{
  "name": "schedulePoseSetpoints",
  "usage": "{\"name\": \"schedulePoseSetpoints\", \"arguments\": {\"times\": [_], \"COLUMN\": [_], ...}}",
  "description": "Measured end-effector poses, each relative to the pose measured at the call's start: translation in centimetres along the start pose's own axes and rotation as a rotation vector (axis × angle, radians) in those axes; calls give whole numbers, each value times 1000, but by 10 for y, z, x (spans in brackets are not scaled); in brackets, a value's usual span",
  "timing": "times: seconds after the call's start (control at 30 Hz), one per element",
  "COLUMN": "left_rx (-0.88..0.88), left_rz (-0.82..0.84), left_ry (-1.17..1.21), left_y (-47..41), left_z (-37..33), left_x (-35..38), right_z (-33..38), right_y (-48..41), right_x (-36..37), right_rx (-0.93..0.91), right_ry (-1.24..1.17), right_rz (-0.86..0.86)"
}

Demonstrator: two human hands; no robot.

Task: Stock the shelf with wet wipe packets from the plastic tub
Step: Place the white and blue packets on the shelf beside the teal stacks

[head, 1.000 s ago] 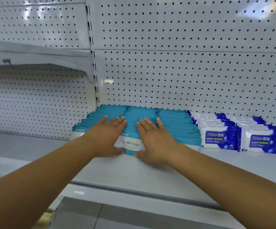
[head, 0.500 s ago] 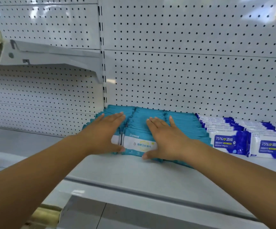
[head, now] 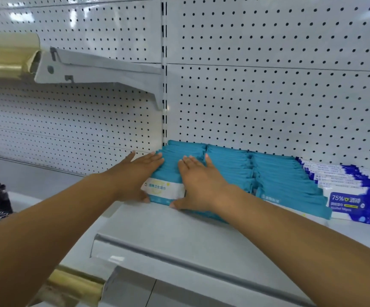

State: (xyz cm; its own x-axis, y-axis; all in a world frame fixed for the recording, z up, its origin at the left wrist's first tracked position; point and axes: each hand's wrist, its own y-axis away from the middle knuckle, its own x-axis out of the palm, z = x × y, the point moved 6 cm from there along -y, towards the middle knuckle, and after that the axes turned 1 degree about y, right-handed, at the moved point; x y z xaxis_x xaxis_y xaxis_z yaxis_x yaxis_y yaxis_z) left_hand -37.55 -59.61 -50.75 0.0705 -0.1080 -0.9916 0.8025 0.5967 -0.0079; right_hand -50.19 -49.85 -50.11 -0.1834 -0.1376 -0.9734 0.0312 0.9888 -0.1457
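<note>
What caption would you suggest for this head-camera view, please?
The left hand and right hand flank the leftmost teal wet wipe row on the shelf, blue alcohol wipes at right.

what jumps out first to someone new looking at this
The left hand and right hand lie flat against the leftmost row of teal wipe packets, mid-frame. Further teal rows fill the shelf rightward, ending at blue-and-white alcohol wipes, against a white pegboard.

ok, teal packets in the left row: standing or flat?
Standing on edge: front teal packet shows its label, top edges line up behind it.
</note>
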Motion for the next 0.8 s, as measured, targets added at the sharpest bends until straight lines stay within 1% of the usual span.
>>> {"name": "schedulePoseSetpoints", "arguments": {"times": [0.17, 0.27, 0.43, 0.53, 0.63, 0.8], "left_rx": [28, 17, 9, -1, 22, 107], "left_rz": [-84, -104, -34, -5, -25, -102], "left_ry": [-18, -64, -48, 26, 70, 63], "left_y": [-10, -15, -10, 1, 13, 23], "left_z": [-5, -8, -8, -14, -30, -79], "left_x": [1, 2, -4, -14, -25, -33], "right_z": [-7, -9, -12, -17, -26, -52], "right_y": [-7, -11, -5, 7, 26, 68], "right_x": [4, 8, 3, -11, -23, -22], "right_rx": [15, 24, -23, -56, -58, -4], "right_ry": [32, 22, -19, -55, -60, -27], "right_rz": [14, 7, -14, -46, -44, 53]}}
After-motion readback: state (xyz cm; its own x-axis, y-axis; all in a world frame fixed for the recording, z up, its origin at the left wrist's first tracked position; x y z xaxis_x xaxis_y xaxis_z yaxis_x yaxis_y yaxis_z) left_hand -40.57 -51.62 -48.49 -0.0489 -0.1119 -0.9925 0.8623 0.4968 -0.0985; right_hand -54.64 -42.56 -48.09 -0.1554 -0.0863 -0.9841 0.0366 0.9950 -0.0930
